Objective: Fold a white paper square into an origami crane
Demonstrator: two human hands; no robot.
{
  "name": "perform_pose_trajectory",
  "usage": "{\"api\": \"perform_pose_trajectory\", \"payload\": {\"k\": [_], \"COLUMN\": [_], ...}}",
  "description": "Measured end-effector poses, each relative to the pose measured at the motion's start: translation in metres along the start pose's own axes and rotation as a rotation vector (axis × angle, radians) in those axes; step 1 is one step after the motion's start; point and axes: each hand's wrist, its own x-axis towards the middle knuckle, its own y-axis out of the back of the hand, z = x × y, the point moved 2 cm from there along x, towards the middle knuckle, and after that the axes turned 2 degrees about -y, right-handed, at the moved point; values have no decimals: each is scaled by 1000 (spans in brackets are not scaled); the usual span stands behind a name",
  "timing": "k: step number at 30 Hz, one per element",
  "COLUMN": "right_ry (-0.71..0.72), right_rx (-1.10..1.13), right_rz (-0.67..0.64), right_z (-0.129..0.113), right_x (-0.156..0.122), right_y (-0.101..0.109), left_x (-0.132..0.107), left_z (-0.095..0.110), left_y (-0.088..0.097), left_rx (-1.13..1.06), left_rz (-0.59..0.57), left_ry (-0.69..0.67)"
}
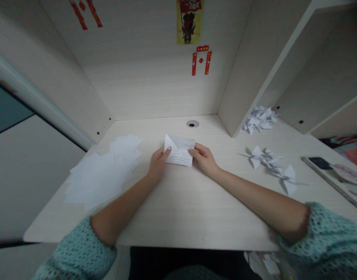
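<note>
We held a small printed paper flat on the worktop, straight ahead of us and between both hands. Its long axis ran left to right, with a folded corner raised at the upper left. Our left hand pinched the left edge, fingers closed on it; our right hand pressed the right edge, fingers curled onto the sheet. Both hands were equally near. Loose white sheets lay to the left, folded paper shapes well apart to the right.

Loose sheets, left. Folded cranes, right; more cranes in shelf bay. Phone, far right. Cable hole. Wall stickers.
</note>
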Motion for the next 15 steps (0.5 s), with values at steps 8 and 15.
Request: {"api": "perform_pose_trajectory", "payload": {"k": [8,15], "right_ry": [17,128], "right_rx": [-38,-238], "right_rz": [-16,-51], "right_z": [-2,-2], "right_x": [1,-2], "right_y": [0,-1], "left_x": [5,8], "left_z": [-4,-9], "left_y": [4,7], "left_rx": [-139,-147], "left_rz": [62,81], "left_ry": [1,25]}}
